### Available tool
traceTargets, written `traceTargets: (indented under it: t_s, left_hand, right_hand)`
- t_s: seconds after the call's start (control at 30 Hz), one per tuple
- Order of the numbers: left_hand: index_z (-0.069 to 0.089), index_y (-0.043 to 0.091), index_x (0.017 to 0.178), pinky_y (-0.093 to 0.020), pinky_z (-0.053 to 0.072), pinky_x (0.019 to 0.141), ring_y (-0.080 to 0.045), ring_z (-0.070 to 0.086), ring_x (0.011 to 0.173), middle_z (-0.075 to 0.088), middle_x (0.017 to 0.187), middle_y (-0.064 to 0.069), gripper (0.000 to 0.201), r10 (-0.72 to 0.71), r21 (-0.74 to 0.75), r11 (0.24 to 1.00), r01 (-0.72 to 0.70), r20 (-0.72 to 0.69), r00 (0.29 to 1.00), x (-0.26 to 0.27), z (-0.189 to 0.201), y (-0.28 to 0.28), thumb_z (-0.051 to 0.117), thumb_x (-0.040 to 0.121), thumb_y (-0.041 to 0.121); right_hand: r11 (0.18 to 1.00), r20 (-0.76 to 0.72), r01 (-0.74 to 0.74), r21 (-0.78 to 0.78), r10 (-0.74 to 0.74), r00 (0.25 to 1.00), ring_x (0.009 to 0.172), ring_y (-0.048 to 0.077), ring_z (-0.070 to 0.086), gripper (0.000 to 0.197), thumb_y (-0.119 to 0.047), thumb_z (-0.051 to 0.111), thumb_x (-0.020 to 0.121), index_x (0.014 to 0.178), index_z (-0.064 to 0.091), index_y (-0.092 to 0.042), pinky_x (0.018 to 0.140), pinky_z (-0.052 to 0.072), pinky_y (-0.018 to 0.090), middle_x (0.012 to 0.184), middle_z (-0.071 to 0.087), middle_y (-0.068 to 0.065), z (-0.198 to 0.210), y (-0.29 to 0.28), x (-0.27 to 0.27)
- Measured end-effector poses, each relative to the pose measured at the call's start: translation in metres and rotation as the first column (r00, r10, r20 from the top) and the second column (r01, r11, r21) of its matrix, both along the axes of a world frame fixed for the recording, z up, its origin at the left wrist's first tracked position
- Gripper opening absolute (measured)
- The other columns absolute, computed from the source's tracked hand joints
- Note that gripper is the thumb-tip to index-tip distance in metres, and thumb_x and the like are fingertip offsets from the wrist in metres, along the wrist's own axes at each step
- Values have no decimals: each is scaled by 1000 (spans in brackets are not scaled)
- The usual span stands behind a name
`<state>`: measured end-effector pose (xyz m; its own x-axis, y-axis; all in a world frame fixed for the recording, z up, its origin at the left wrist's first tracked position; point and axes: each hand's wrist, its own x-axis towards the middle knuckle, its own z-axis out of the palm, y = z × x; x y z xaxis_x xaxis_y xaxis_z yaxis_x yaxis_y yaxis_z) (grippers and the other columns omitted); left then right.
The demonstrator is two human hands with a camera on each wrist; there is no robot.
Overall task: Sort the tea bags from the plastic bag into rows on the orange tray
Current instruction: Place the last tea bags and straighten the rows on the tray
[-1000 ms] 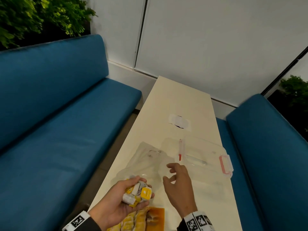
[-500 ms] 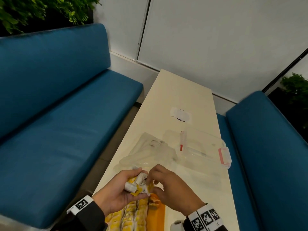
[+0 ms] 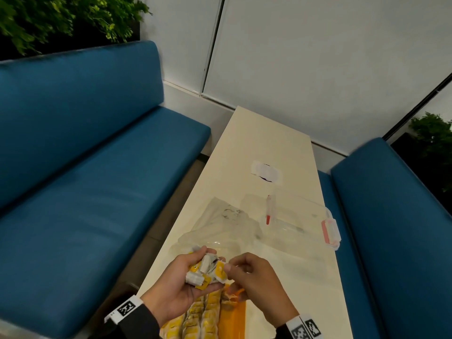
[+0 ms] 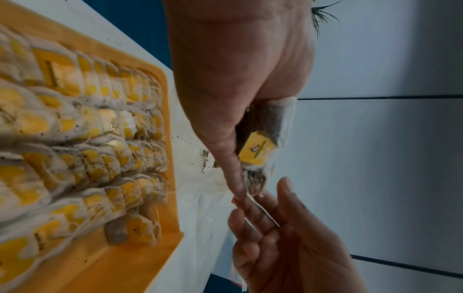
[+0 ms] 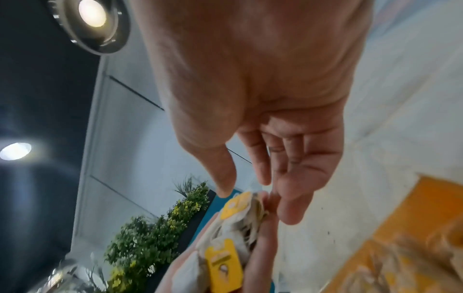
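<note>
The left hand (image 3: 176, 287) keeps a curled grip on a bunch of tea bags (image 3: 208, 270) above the orange tray (image 3: 234, 319), where rows already lie. The right hand (image 3: 254, 285) reaches in, fingers loose, holding nothing clearly. Beyond on the desk (image 3: 264, 138) lie the crumpled plastic bag (image 3: 220, 223) and a clear lidded box (image 3: 300, 223).

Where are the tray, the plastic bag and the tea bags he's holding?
tray (image 4: 165, 103), left wrist view, on its bare orange rim.
plastic bag (image 3: 220, 221), head view, on its clear middle.
tea bags (image 3: 205, 270), head view, on the bunch in the left hand (image 3: 171, 297).
</note>
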<state>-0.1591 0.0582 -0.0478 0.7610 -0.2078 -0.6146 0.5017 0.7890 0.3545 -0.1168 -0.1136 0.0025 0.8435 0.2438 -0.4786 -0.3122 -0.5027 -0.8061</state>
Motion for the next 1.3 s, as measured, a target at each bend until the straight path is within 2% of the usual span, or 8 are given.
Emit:
traceTargets:
  t_s: [0.13, 0.23, 0.47, 0.67, 0.8, 1.07, 1.17, 1.3]
  left_hand:
    - [66, 4, 118, -59, 57, 91, -44, 69, 108, 70, 123, -26, 31, 18, -28, 999, -17, 12, 1000, 0, 1, -4, 60, 100, 27]
    - [66, 3, 118, -58, 60, 82, -45, 69, 108, 70, 121, -27, 29, 49, -43, 998, -49, -7, 999, 0, -1, -3, 60, 100, 26]
    - [69, 5, 114, -56, 62, 80, -43, 71, 104, 73, 113, -25, 26, 58, -28, 998, -58, -12, 998, -4, -2, -2, 61, 99, 25]
    - [71, 7, 112, -53, 59, 89, -40, 71, 101, 72, 108, -22, 26, 72, 35, 997, -71, -17, 997, -7, -3, -2, 65, 95, 25]
    - [72, 8, 104, -51, 56, 93, -36, 74, 87, 74, 100, -21, 19, 93, 39, 995, -92, -10, 996, -8, -1, -5, 63, 96, 23]
    - [69, 7, 107, -38, 61, 68, -29, 70, 80, 71, 94, -17, 17, 141, -24, 990, -141, -14, 990, -7, -5, -7, 64, 95, 18]
    - [69, 6, 109, -40, 57, 72, -28, 69, 78, 72, 90, -16, 18, 174, -14, 985, -174, -2, 985, -6, -12, -5, 64, 96, 17]
    - [69, 6, 111, -41, 55, 76, -27, 68, 75, 71, 90, -16, 19, 188, 15, 982, -189, 24, 982, -4, -18, 0, 63, 97, 18]
  right_hand:
    - [987, -72, 101, 126, -92, 993, 60, 23, 67, 21, -2, 73, 86, 104, 63, 0, 49, 49, 29, 72, 68, 18, 0, 6, -2]
    - [990, -12, 115, 84, -114, 993, 59, 21, 67, 20, 4, 70, 85, 102, 62, -1, 47, 48, 27, 66, 66, 11, 0, 4, 2]
    - [997, 61, 76, -23, -74, 995, 60, 17, 68, 9, 1, 71, 84, 91, 69, -4, 53, 52, 25, 66, 71, 9, -1, 3, 6]
    - [997, 88, 77, -9, -76, 993, 67, 26, 74, 10, 0, 65, 88, 91, 70, -8, 57, 57, 30, 84, 72, 16, 2, 1, 6]
    - [999, 126, 54, -3, -53, 991, 66, 23, 73, 13, 2, 62, 89, 91, 70, -8, 57, 57, 29, 90, 68, 15, 7, 2, 7]
    - [992, 198, -50, -118, 73, 978, 70, 17, 73, 17, -1, 61, 90, 91, 70, -16, 62, 59, 29, 85, 70, 4, 15, 1, 5]
    - [982, 239, -74, -173, 115, 964, 70, 14, 72, 16, -4, 65, 89, 88, 70, -19, 65, 59, 32, 79, 71, 2, 18, -1, 4]
    - [954, 343, -130, -271, 222, 913, 74, 3, 66, 17, -12, 70, 87, 81, 71, -28, 67, 53, 17, 78, 71, -5, 25, -4, 3]
